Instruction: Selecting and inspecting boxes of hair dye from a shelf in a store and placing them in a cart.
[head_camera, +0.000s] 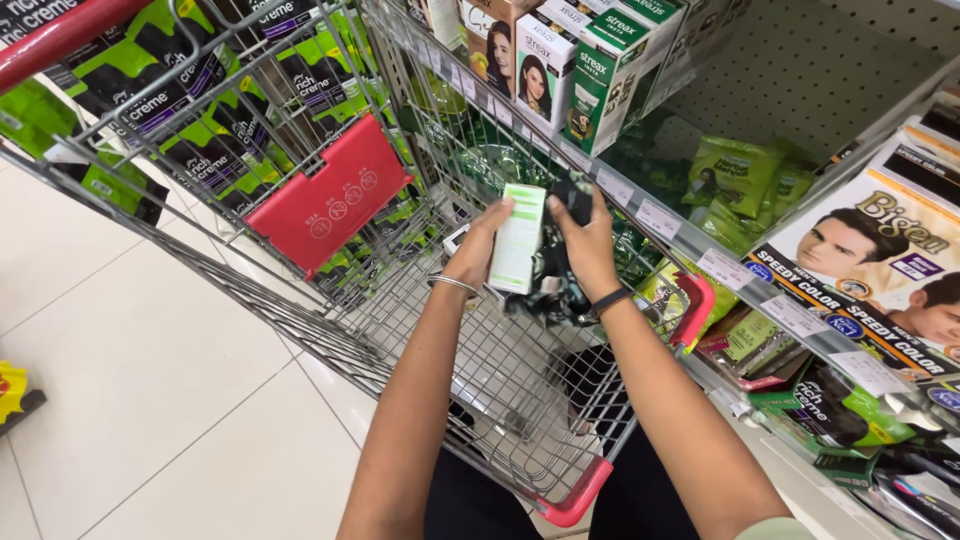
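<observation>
Left hand (478, 250) grasps white-green box (519, 238); right hand (585, 245) grips dark packets (560, 262) just beside, above cart (500, 380).

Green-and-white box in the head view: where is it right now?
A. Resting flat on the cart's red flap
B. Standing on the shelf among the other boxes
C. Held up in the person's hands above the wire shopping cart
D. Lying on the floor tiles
C: the left hand grips the green-and-white box, with the right hand beside it, above the wire shopping cart.
</observation>
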